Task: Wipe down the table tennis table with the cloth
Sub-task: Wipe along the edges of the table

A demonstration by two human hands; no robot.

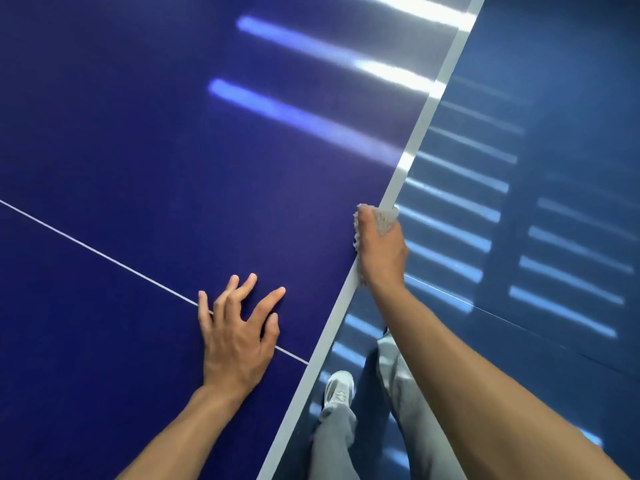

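Along the white edge band [426, 109] of the dark blue table tennis table [138, 133], the right hand [383, 252] clenches a pale grey, nubbly cloth [383, 220] and holds it against the rim. The cloth bunches under the palm and seems to fold over the side, though the fingers there are hidden. The left hand [237, 336] rests on the tabletop with fingers spread and relaxed, grasping nothing, and lies across the thin white centre line [104, 258]. Beside the table, grey trousers [405, 396] and a pale shoe [339, 389] stand on the glossy blue floor [561, 161], which reflects light stripes.
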